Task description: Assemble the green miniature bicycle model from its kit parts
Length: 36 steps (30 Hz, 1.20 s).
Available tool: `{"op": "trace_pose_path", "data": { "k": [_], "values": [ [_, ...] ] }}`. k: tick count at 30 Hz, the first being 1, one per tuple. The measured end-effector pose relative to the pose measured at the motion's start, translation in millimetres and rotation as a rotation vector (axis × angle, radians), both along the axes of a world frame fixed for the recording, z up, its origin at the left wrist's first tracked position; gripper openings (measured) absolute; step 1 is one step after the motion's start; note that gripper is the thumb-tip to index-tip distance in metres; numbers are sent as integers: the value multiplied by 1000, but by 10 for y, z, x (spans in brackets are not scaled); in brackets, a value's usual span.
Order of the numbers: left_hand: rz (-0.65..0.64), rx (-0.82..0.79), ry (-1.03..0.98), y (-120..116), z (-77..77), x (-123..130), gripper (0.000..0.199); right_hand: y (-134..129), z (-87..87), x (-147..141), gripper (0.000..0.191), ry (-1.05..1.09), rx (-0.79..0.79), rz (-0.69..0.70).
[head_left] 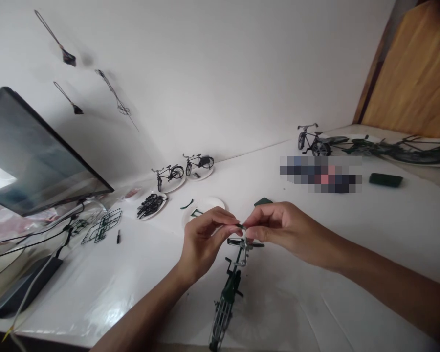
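Note:
A green model bicycle (230,293) with grey handlebars (244,254) stands on the white table, its rear rack toward me. Just beyond its handlebars, my left hand (207,239) is closed in a pinch on a small dark green part (240,226). From the other side the fingertips of my right hand (286,230) pinch at the same part, close to the handlebar. Its exact shape is mostly hidden by the fingers. Behind my hands lie a white plate (216,203) with green pieces and a dark green block (263,201), partly covered.
At left are a monitor (40,151), cables, green sprue frames (104,226) and a small dark tool (118,236). Another plate holds black parts (152,205). Black model bicycles (168,173) stand by the wall; more bicycles (381,146) and a green case (385,180) are at right.

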<state>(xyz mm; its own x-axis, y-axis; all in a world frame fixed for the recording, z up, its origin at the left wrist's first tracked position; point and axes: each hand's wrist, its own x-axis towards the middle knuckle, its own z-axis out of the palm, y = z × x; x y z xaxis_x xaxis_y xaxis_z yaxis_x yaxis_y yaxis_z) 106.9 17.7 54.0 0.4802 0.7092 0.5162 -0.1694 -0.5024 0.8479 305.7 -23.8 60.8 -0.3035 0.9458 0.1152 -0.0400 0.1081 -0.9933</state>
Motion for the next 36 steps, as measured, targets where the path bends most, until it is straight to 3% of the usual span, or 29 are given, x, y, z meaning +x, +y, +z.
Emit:
{"op": "trace_pose_path", "data": {
  "k": [5,10,14,16,19,22,28,36],
  "values": [
    [-24,59,3,21,-37,-8,6,-2,-2,-2,12,12,-37,21],
    [-21,12,83,23,-18,8,7,13,15,-25,8,-11,-11,-11],
    [81,168,333,225,97,-199,18,24,13,-18,12,-66,42,-125],
    [224,369,652,410,127,-405,16,41,-2,14,13,-88,63,-203],
    [315,427,800,685,84,-708,16,86,-22,77,15,-85,99,-357],
    [278,449,905,852,-32,-843,17,119,-25,128,15,-147,141,-461],
    [201,512,978,869,-179,-733,17,136,-48,174,14,-225,179,-482],
    [210,552,983,823,-148,-704,15,116,-64,103,21,-275,269,-447]
  ]
}}
